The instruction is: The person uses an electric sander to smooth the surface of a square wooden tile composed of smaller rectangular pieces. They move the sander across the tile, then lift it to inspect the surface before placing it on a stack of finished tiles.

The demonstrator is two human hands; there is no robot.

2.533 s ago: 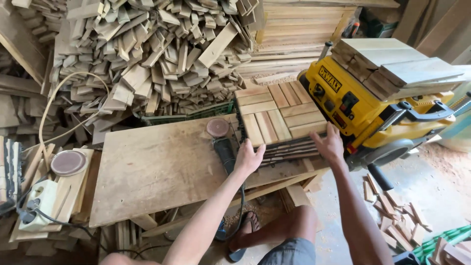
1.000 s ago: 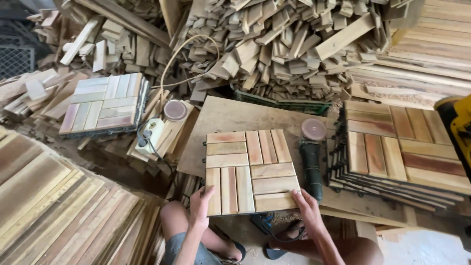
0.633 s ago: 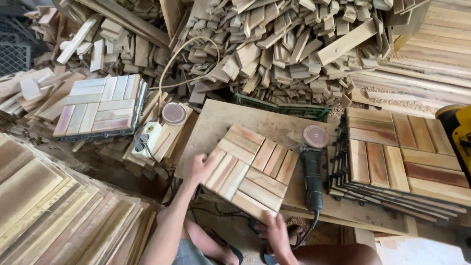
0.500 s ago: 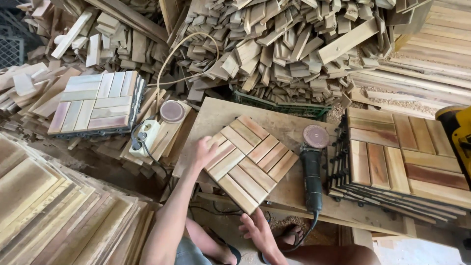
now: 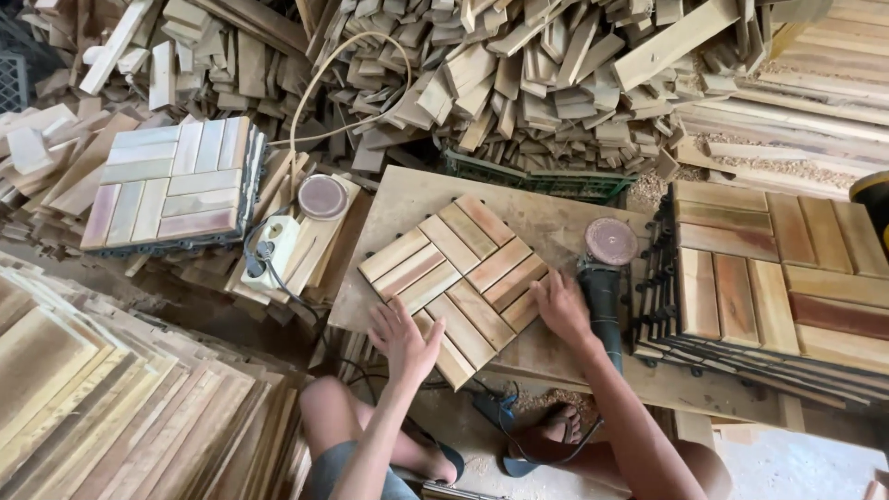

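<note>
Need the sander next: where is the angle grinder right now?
The angle grinder lies on the plywood board, just right of the right hand, between the wooden tile and the tile stack.

An angle grinder [image 5: 604, 278] is laid on the plywood board [image 5: 546, 222]. Right of the board, finished tiles [image 5: 778, 278] are stacked; left of it, a power strip [image 5: 269, 255] is seen. Scrap offcuts [image 5: 519, 83] are piled behind.

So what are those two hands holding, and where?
Both are on the slatted wooden tile, turned cornerwise on the board: the left hand at its near-left edge, the right hand at its right corner. Neither closes around it.
</note>
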